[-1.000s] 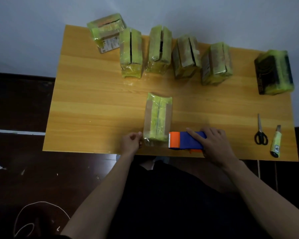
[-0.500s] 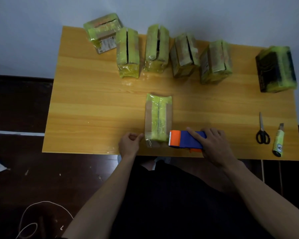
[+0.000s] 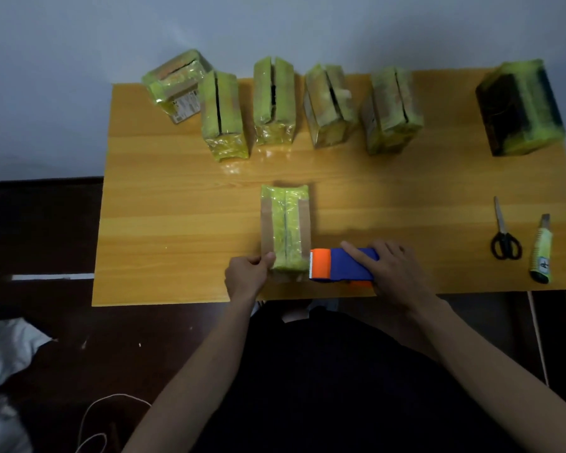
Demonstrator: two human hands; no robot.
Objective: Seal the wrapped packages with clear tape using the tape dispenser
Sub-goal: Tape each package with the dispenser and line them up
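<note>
— Where's the package?

— At the counter's [image 3: 177, 197] six o'clock edge: the yellow-green plastic-wrapped package [image 3: 285, 232], my left hand [image 3: 246, 278] pinching its corner, right hand [image 3: 393, 275] gripping the blue-and-orange tape dispenser [image 3: 340, 265].

— Risk?

— A loose pinch; I'd expect the pull to drag it sideways.

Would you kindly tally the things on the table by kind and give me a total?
Wrapped packages: 7
Tape dispenser: 1
Scissors: 1
Utility knife: 1
Total: 10
</note>
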